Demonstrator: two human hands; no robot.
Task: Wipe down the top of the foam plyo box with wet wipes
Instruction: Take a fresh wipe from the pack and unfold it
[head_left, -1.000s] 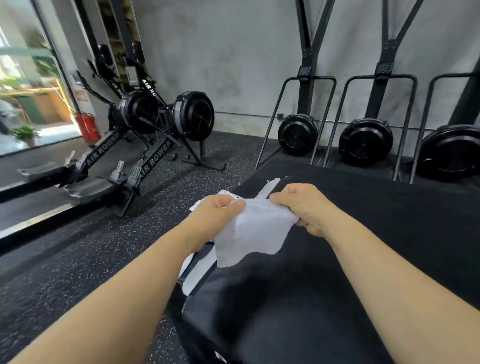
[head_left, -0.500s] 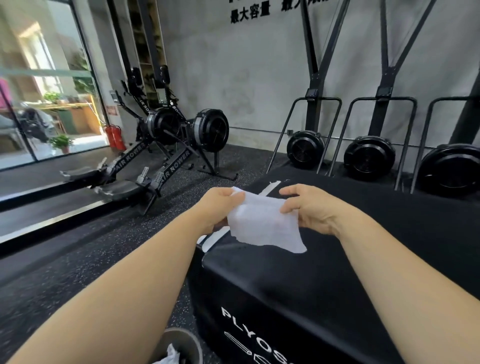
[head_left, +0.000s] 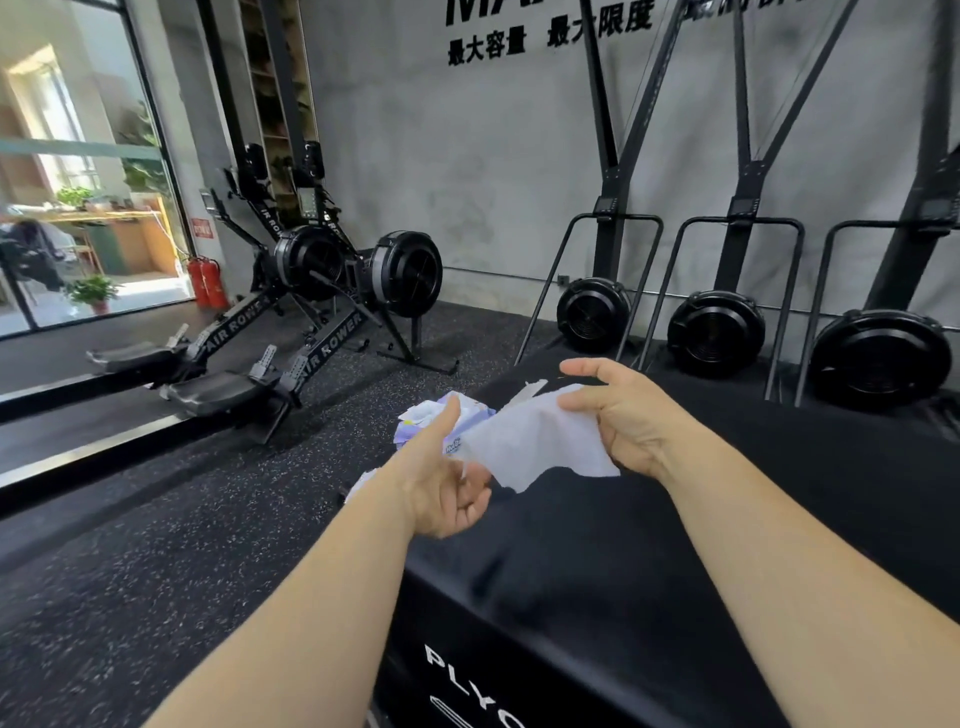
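Foam plyo box (head_left: 727, 519) top not yet wiped; the wet wipe (head_left: 535, 441) is now held by one hand only.

Half a second ago both hands stretched the wipe between them. Now the left hand (head_left: 447, 488) has let go and lies palm-up with relaxed fingers just beside the hanging corner, while the right hand (head_left: 628, 421) pinches the sheet under its thumb, holding it above the box's black top near the far-left corner. Unfolding looks finished, so the first wiping stroke likely comes next. The wipes pack (head_left: 475, 413) sits on that corner behind the left thumb, open, with a crumpled white sheet poking out.
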